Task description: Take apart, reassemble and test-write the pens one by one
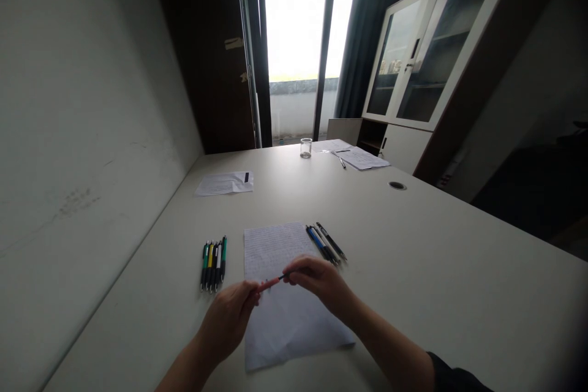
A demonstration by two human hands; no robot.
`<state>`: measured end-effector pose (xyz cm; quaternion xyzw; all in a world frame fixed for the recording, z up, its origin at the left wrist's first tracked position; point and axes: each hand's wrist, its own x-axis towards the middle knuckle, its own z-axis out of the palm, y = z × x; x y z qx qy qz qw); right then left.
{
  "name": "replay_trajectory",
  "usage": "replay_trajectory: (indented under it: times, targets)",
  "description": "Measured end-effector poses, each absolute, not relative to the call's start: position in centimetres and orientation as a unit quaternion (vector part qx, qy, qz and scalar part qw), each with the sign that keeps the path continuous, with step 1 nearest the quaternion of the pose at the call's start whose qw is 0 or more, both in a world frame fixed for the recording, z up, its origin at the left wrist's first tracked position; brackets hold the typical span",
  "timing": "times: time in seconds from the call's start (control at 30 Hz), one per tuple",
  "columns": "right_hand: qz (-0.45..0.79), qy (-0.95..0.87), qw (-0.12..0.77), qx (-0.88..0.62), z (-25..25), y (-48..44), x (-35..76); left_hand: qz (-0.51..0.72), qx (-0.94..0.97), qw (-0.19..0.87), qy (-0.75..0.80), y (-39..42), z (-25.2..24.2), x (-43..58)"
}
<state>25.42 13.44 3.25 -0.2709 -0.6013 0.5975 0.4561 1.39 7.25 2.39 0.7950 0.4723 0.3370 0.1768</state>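
A thin red pen (pixel 270 283) with a dark end is held level between my two hands, above a sheet of paper (pixel 294 326). My left hand (pixel 231 313) is closed round the red barrel. At the other end, the fingertips of my right hand (pixel 316 280) pinch the dark part. Whether that dark part is a separate piece cannot be made out. Lined writing covers the upper half of the paper. Left of it lies a row of several pens (pixel 213 265) in green, yellow, white and black. Several more pens (pixel 326 245), blue, black and silver, lie at its upper right.
The white table (pixel 441 269) runs along a wall (pixel 92 153) on the left. Farther back are a leaflet (pixel 225 184), a clear glass (pixel 305 148), some papers (pixel 362 158) with a pen (pixel 342 163) beside them, and a round cable hole (pixel 397 185).
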Motion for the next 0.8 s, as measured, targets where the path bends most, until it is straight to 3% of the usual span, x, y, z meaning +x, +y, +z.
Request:
replay_trajectory:
  times: [0.33,0.63,0.8]
  targets:
    - [0.57,-0.612,0.461,-0.297,2.3,13.9,25.6,0.321,0.798,0.171,0.481,7.1,2.2,1.4]
    - [0.418,-0.737,0.436,-0.303,3.3,13.3,25.5,0.294,0.82,0.133,0.473,7.3,1.9,1.2]
    - [0.394,-0.756,0.428,-0.299,3.3,13.1,25.2,0.283,0.828,0.11,0.471,7.5,1.9,1.3]
